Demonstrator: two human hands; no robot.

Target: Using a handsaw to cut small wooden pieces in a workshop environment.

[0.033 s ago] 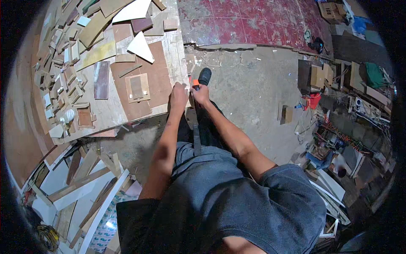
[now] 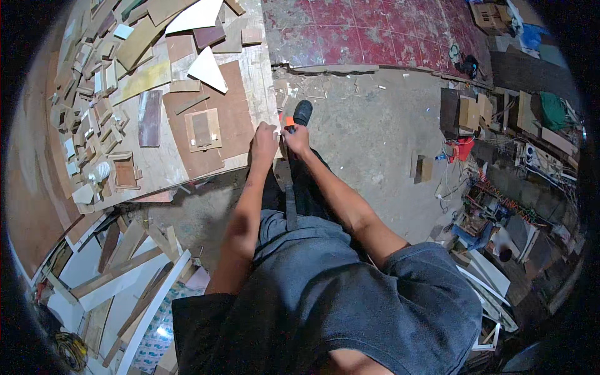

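Observation:
My left hand (image 2: 264, 142) rests at the right edge of the wooden worktable (image 2: 261, 81). Its fingers are bent together, and whatever lies in them is hidden. Close beside it, just off the edge, my right hand (image 2: 297, 139) is wrapped round an orange and black hand tool (image 2: 289, 122); its exact kind is too small to tell. To the left of my hands, a small rectangular wooden frame (image 2: 215, 144) with a darker centre lies on a brown board (image 2: 236, 112). A white triangular offcut (image 2: 209, 70) lies farther back on that board.
Many wood offcuts (image 2: 115, 134) crowd the table's left side. Long scrap boards (image 2: 119, 275) are piled at lower left. Concrete floor (image 2: 369, 137) runs to the right, with a red tiled area (image 2: 375, 31) beyond. Cables and tools (image 2: 494, 194) clutter the far right.

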